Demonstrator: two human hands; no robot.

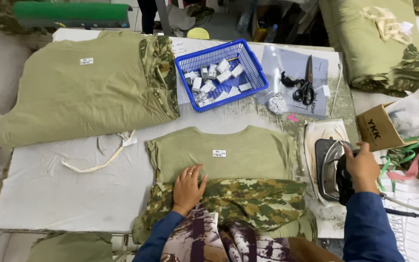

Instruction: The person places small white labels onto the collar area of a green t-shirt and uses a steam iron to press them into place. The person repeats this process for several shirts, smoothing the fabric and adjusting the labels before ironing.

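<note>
Landmark: shirt (pixel 238 155), olive with a camouflage lower part, lying flat on the worktop (pixel 49 184) in front of the person; a small white label sits near its neckline.
Left hand (pixel 188 187): palm down, fingers spread apart and flat, pressing on the shirt where the olive cloth meets the camouflage; ring on one finger; blue sleeve runs back toward the body; grips nothing.
Right hand (pixel 362 167): just right of the shirt, fingers curled and clamped over the handle of the iron (pixel 333 170); forearm in blue sleeve angled in from the lower right.
Hands, relation: well apart, one on the shirt, one off its right edge.
Iron: resting right of the shirt on a stained white pad; metal face partly visible left of the hand; a cord leads off to the right.
Basket (pixel 255 73): blue plastic, beyond the shirt, holding small grey-white packets.
Scissors (pixel 306 85): black-handled, beyond the shirt and right of the basket, on a grey sheet.
Stack (pixel 78 87): folded olive garments with a camouflage edge, beyond and left of the shirt, a white label on top.
Strip (pixel 100 162): pale cloth strip, loose on the worktop left of the shirt.
Box (pixel 379 128): brown cardboard, right of the shirt, beyond the iron.
</note>
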